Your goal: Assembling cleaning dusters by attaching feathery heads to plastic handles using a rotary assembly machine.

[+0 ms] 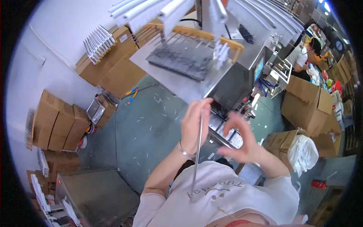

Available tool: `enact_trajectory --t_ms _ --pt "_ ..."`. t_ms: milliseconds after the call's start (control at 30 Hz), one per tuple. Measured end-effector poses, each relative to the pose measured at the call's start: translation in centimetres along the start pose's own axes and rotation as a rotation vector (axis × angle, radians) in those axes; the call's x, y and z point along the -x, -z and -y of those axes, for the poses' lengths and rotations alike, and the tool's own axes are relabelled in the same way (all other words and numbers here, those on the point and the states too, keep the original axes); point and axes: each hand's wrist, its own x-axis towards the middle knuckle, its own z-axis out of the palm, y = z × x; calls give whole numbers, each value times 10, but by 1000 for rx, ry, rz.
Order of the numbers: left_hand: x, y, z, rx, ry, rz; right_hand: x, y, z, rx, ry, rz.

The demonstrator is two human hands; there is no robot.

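Note:
My left hand [193,123] is closed around a thin silvery metal rod [197,155]. The rod slants down from the fingers, with its lower end in front of my white shirt. To its right, my right hand [244,140] is raised, thumb and fingers curved apart, slightly blurred, with nothing visible between them. Beyond both hands stands a metal worktable [166,81] bearing a dark slab [181,62] with a rough, marked top. A yellowish wooden frame [239,51] with several thin rods lies around the slab's far side, and small white pieces [222,51] stand at its right.
White rolled strips [170,11] hang over the table. A machine with a screen [259,70] stands right of it. Cardboard boxes stand left [53,121] and right [302,102], near a white plastic bag [302,155]. A grey metal cabinet [98,196] is at lower left. Another person [304,56] works far right.

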Motion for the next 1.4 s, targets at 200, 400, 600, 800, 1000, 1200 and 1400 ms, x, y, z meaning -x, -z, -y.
enact_trajectory --t_ms 200,400,600,800,1000,1200,1400 --pt "-35 51 55 -158 87 -155 -24 -108 42 798 474 63" --pt "-58 41 86 270 -155 39 -40 -101 22 924 342 -173" --pt "-87 12 170 356 -60 273 -35 -91 -7 941 223 -306" --pt "-179 -86 225 844 364 545 -55 -116 0 949 58 -463" --pt "-204 -104 186 1201 590 795 -83 -142 17 915 -124 -794" --pt "-209 -81 172 1070 675 854 -122 -182 12 898 -171 -1098" --pt "-207 -55 163 1058 548 994 -150 -204 15 1013 -251 -1198"
